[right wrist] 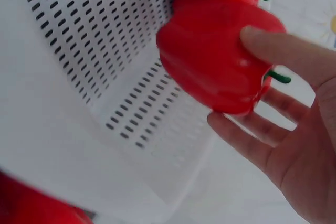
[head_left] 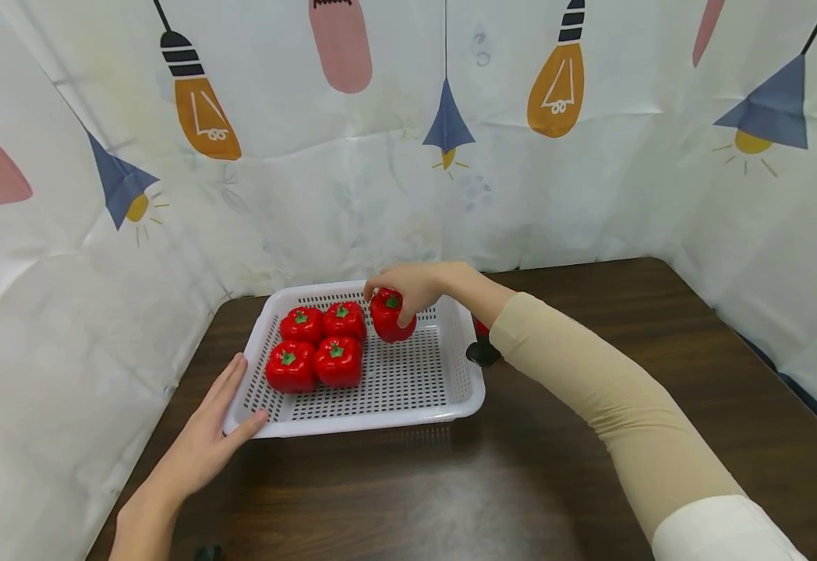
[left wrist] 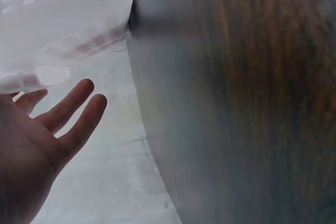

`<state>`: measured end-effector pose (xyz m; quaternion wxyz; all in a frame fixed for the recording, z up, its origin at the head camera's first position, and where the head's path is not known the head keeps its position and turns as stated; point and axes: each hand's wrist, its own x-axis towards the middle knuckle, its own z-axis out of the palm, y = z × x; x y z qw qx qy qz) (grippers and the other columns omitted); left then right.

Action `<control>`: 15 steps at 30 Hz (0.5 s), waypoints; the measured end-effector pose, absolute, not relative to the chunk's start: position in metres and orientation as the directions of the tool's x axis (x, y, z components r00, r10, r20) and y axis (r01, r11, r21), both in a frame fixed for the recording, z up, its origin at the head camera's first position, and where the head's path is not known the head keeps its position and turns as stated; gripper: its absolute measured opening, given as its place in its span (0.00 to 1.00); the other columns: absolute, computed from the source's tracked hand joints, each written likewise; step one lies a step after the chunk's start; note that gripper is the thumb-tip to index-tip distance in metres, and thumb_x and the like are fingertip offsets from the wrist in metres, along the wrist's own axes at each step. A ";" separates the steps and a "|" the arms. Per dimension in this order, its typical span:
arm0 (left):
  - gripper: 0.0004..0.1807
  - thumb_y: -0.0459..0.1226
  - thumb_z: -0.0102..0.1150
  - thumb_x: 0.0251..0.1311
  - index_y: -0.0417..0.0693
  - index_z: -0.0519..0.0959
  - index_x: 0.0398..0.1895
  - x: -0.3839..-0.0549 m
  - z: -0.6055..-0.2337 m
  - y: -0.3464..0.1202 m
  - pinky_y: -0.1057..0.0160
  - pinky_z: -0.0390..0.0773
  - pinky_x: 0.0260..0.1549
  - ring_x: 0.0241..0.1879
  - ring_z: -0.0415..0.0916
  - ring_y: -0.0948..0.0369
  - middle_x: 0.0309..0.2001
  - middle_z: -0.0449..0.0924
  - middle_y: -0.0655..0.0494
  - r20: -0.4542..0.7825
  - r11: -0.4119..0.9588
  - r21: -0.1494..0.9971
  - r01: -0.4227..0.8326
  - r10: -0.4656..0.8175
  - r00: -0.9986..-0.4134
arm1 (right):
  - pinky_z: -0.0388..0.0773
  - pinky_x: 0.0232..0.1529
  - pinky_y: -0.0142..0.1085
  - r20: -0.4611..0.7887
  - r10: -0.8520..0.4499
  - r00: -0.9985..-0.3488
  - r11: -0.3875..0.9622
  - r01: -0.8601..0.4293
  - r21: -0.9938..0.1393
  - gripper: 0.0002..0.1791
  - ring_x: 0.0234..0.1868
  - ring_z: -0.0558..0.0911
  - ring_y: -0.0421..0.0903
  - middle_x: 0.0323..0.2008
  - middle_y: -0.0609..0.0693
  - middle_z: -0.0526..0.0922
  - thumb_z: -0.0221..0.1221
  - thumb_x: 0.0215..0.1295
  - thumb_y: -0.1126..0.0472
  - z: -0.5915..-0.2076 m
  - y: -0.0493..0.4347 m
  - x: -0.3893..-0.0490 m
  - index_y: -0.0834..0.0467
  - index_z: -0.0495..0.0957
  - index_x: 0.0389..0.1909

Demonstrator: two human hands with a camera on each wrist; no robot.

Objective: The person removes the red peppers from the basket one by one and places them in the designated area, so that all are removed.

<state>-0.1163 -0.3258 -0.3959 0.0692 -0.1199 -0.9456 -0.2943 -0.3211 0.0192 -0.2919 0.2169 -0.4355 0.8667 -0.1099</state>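
Observation:
A white perforated plastic basket (head_left: 408,425) holds several red bell peppers (head_left: 291,366) with green stems, grouped in its left half. My right hand (head_left: 419,290) reaches over the back of the basket and grips another red bell pepper (head_left: 389,318) between thumb and fingers. In the right wrist view the thumb lies on one side of this bell pepper (right wrist: 220,56) and fingertips touch the other. My left hand (head_left: 205,436) rests at the basket's front left corner, thumb by the front rim. Its fingers look straight and spread in the left wrist view, beside the basket wall (left wrist: 68,19).
Right of the basket, a red thing (head_left: 481,327) and a black rounded object (head_left: 482,353) are partly hidden by the right arm. The brown wooden table (head_left: 450,491) ends at a patterned white curtain (head_left: 352,202). A small dark object (head_left: 209,553) shows at the bottom edge.

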 end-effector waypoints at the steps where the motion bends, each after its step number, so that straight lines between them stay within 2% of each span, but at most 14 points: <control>1: 0.51 0.46 0.66 0.65 0.49 0.47 0.84 -0.116 -0.396 -0.326 0.26 0.67 0.55 0.70 0.57 0.34 0.82 0.43 0.44 0.199 0.799 0.539 0.267 0.187 -0.962 | 0.80 0.51 0.37 -0.278 -0.807 -0.521 0.590 -0.705 -0.394 0.38 0.63 0.69 0.48 0.64 0.49 0.71 0.72 0.59 0.62 -0.290 0.021 -0.320 0.50 0.69 0.70; 6: 0.51 0.47 0.66 0.65 0.49 0.47 0.84 -0.117 -0.394 -0.325 0.26 0.66 0.56 0.71 0.56 0.34 0.82 0.43 0.43 0.204 0.799 0.537 0.271 0.188 -0.961 | 0.82 0.50 0.39 -0.258 -0.817 -0.516 0.574 -0.687 -0.445 0.39 0.63 0.70 0.49 0.63 0.49 0.72 0.75 0.55 0.63 -0.279 0.034 -0.316 0.50 0.69 0.68; 15: 0.52 0.48 0.66 0.65 0.50 0.47 0.84 -0.116 -0.395 -0.326 0.25 0.65 0.55 0.71 0.56 0.34 0.82 0.43 0.44 0.189 0.803 0.540 0.254 0.179 -0.966 | 0.82 0.49 0.39 -0.181 -0.831 -0.526 0.542 -0.692 -0.477 0.38 0.62 0.70 0.47 0.62 0.47 0.71 0.75 0.56 0.64 -0.267 0.064 -0.309 0.49 0.70 0.67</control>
